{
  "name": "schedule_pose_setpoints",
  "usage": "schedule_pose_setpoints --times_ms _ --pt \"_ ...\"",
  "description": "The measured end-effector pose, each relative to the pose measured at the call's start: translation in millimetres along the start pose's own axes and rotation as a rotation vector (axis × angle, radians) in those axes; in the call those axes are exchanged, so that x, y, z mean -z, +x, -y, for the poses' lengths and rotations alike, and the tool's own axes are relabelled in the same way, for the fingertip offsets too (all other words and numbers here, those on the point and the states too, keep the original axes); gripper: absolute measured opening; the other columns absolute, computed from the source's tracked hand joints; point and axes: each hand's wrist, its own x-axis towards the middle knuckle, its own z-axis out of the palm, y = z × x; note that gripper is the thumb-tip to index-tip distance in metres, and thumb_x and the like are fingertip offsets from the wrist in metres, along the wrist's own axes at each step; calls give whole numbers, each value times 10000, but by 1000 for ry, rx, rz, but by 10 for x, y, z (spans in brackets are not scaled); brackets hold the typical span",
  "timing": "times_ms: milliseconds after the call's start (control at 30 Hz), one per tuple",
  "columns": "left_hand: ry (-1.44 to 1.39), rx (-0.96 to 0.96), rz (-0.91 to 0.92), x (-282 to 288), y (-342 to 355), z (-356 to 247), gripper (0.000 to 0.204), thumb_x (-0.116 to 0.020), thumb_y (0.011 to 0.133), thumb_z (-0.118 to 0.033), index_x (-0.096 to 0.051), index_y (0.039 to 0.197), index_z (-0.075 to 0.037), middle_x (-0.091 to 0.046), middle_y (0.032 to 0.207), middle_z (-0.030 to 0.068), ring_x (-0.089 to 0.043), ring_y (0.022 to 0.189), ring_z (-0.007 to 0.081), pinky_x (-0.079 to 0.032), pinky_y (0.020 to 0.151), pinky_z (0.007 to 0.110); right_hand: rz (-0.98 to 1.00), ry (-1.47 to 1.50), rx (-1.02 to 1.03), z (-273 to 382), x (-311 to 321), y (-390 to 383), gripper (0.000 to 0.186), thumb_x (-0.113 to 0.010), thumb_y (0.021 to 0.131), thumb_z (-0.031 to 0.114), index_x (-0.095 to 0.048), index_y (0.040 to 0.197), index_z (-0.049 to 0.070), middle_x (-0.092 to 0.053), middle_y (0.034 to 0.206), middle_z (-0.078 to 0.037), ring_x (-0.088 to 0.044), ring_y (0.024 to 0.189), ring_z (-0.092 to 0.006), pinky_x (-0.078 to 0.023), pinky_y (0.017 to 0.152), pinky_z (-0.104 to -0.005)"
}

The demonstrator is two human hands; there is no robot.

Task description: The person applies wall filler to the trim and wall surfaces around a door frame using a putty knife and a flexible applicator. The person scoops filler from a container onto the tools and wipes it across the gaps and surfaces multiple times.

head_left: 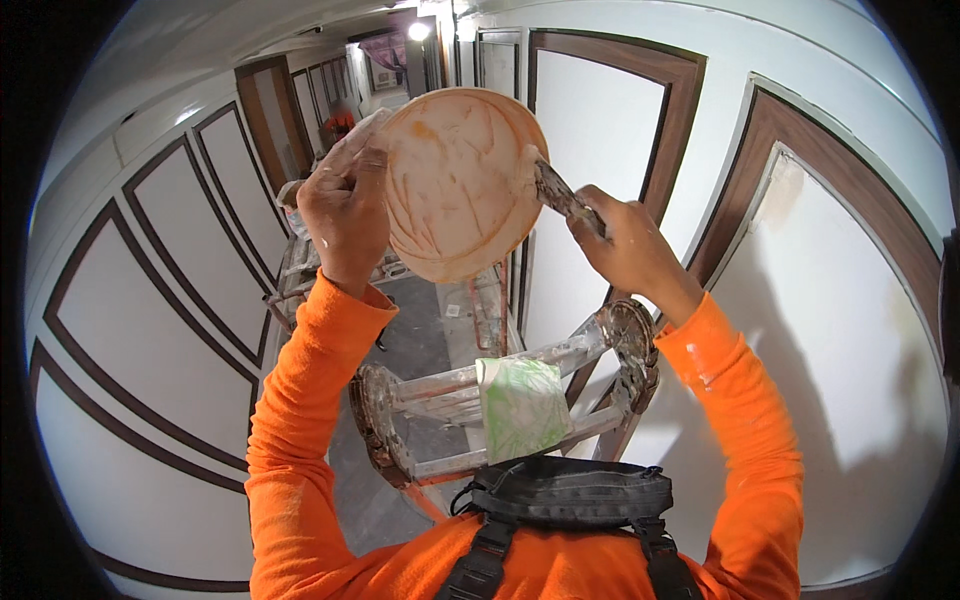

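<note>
A round orange tub (465, 190), its inside smeared with pale putty, is raised in front of me with its opening facing me. My left hand (345, 205) grips its left rim, thumb and fingers closed on the edge. In my closed right hand (630, 245) is a dark, putty-stained scraper (565, 195). The scraper's tip is at the tub's right inner side, where putty hides the blade. Below my hands stands a stepladder (440, 385) spattered with white, and a green and white sheet (523, 405) lies over its top.
A corridor runs ahead, with dark-trimmed white wall panels (150, 330) on the left. Brown wooden frames (780, 120) surround white panels on the right. Farther along is scaffolding (488, 310) above a grey floor (415, 320). A black bag (570, 490) hangs at my chest.
</note>
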Motion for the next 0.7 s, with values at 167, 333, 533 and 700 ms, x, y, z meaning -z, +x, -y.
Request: schedule_pose_setpoints --times_ms 167,333,533,700 --pt "18 -32 -11 -73 -27 -26 247 -597 957 -85 -692 1157 24 -724 1052 79 -651 920 100 -514 836 233 28 -36 -75 -27 -71 -24 191 -580 902 107 -597 1042 -21 -623 647 -237 -618 546 -372 -485 574 -437" --pt "-143 20 -114 -138 -12 16 240 -589 957 -82 -695 1144 25 -724 1043 67 -641 926 95 -503 846 230 179 324 -414 82 -304 -219 269 -569 939 156 -610 1139 -19 -583 580 -96 -541 451 -168 -450 461 -341" --pt "-18 -16 -142 -145 31 32 246 -604 957 -110 -696 1140 27 -723 1020 69 -638 887 97 -504 816 226 408 965 -534 159 -657 -362 228 -545 984 189 -586 1106 0 -595 695 -66 -546 479 -124 -443 407 -269" --pt "117 -53 -47 -118 90 36 276 -610 957 -146 -684 1144 45 -721 990 79 -646 871 113 -511 797 236 511 1519 -566 258 -404 -572 279 -553 965 247 -537 1131 24 -613 716 -74 -564 458 -125 -456 351 -250"
